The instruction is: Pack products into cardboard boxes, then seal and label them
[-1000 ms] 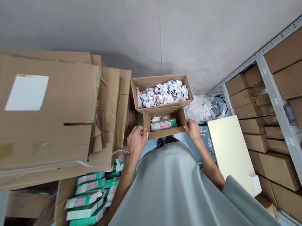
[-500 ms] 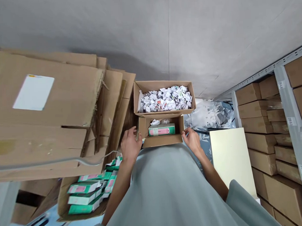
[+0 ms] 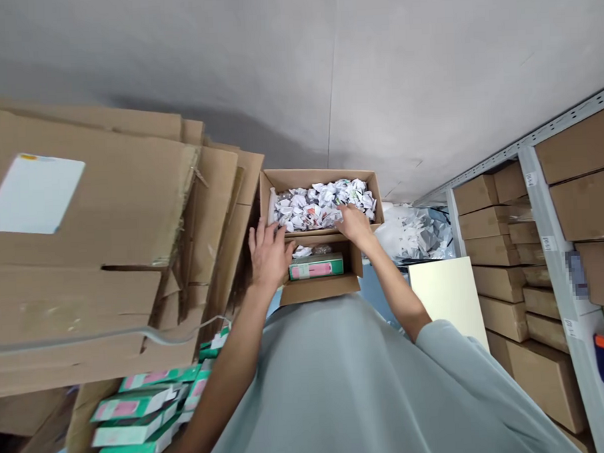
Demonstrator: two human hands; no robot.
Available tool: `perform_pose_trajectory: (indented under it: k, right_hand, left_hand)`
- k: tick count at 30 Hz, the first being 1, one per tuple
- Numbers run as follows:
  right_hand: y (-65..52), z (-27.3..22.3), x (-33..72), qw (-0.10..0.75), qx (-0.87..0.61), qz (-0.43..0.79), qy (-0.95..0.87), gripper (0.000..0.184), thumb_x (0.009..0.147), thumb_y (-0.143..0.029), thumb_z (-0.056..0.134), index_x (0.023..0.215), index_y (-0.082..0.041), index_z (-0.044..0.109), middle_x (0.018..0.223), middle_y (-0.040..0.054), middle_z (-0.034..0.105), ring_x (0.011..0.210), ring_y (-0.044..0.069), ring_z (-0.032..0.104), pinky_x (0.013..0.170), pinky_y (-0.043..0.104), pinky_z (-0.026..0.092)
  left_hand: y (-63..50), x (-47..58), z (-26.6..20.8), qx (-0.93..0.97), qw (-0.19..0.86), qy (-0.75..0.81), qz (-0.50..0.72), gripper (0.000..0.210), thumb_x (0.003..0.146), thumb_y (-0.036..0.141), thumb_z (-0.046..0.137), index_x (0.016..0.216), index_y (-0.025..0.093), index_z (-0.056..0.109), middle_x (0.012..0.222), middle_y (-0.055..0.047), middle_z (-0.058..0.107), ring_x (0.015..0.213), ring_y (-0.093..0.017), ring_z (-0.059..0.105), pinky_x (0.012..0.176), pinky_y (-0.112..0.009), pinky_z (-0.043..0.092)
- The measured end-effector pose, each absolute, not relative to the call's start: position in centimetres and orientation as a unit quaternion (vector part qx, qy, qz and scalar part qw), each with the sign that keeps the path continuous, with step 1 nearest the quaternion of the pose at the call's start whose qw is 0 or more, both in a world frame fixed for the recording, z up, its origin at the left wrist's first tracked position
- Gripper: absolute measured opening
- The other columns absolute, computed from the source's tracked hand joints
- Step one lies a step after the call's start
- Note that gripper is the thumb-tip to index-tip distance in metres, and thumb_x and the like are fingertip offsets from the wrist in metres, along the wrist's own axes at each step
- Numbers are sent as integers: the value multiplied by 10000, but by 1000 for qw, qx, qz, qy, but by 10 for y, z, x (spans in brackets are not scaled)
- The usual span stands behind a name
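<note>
In front of me is a small open cardboard box (image 3: 319, 291), its near flap folded out toward me. Inside lies a green, white and pink carton (image 3: 316, 268), with a bit of crumpled paper (image 3: 302, 251) and clear plastic behind it. Just beyond stands a larger cardboard box (image 3: 320, 175) full of crumpled paper (image 3: 306, 206). My left hand (image 3: 271, 258), fingers spread, is at the left side of the small box and holds nothing. My right hand (image 3: 354, 224) reaches over the near rim into the crumpled paper, thumb and fingers apart; the fingertips are partly hidden.
Flattened cardboard (image 3: 95, 202) is stacked at left, with a cable (image 3: 159, 336) across it. Below, a box holds several similar green cartons (image 3: 124, 408). At right are torn paper in plastic (image 3: 422, 231), a cream board (image 3: 448, 297) and a shelf of brown boxes (image 3: 499, 284).
My right hand has left the small box's right edge and moved forward into the crumpled paper. My left hand has shifted slightly forward along the left side. The view has shifted a little.
</note>
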State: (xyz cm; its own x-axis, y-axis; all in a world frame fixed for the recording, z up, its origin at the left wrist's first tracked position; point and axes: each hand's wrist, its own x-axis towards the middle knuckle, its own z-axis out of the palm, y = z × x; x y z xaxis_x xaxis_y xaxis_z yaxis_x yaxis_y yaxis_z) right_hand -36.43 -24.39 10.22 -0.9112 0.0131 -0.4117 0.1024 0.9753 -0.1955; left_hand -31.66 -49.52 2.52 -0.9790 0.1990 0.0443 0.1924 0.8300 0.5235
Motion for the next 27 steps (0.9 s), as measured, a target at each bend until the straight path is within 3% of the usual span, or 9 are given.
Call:
perform_pose_trajectory:
  k: [2,5,12,21,23,27]
  right_hand:
    - [-247,95,-383,257,33,-79,963,572,1037,-288,735,1583,-195,593,1535,182,668,1298,316,736,1061,379,580]
    - [-250,87,-394,295,28,-64,953,574,1039,-245,721,1596,-196,593,1513,182,710,1356,311,721,1093,381,576]
    - [-249,89,-386,257,12,-76,963,544,1047,-158,651,1585,-221,608,1448,155,764,1344,293,725,1108,373,553]
    - [-239,136,-327,83,53,-224,970,443,1068,-295,644,1506,-229,619,1297,111,786,1066,267,776,1013,384,582]
    - [-234,141,-303,82,51,-268,959,434,1055,-331,670,1479,-245,626,1237,79,795,964,237,776,969,357,585]
    - [-232,131,-257,161,67,-283,943,431,1008,-337,756,1418,-252,657,1098,27,804,903,220,773,895,318,574]
  left_hand:
    - [-493,-314,21,96,3,955,282,435,1054,306,541,1444,152,655,1593,-223,620,1732,-404,253,1386,-658,228]
    - [-493,-311,17,99,7,951,292,397,1087,336,500,1392,145,667,1552,-240,643,1748,-391,216,1377,-627,266]
    - [-496,-310,17,97,16,948,304,376,1104,335,482,1384,159,660,1534,-239,651,1758,-381,182,1353,-622,304]
    - [-501,-308,14,110,20,937,330,434,1036,238,548,1452,177,656,1548,-236,645,1748,-390,210,1339,-642,322]
    - [-501,-308,12,109,19,935,337,430,1035,236,550,1447,179,659,1551,-234,639,1746,-393,212,1344,-642,312]
    - [-501,-306,9,107,17,931,348,432,1025,234,559,1444,188,651,1566,-226,623,1747,-384,201,1344,-643,311]
